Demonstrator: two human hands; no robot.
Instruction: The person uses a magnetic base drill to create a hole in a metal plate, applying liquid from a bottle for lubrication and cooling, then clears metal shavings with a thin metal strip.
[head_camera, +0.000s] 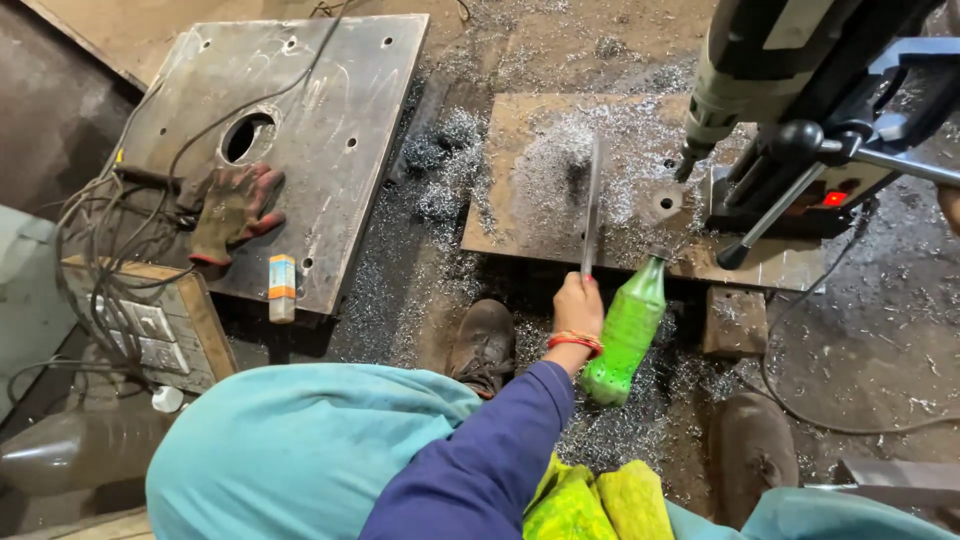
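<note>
Glossy green plastic bottle (627, 330), rough steel plate (560, 210)

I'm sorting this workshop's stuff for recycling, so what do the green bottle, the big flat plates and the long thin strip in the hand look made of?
Green translucent bottle: likely plastic; light glows through it.
Flat holed plate: seemingly steel, dull grey, scratched.
Plate under the drill: probably steel, rusty brown, littered with bright shavings.
Long thin strip in the hand: apparently bare metal, with a grey sheen.

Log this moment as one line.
left hand: grips metal strip over swarf-covered plate | green bottle: beside hand | drill: above plate
</note>
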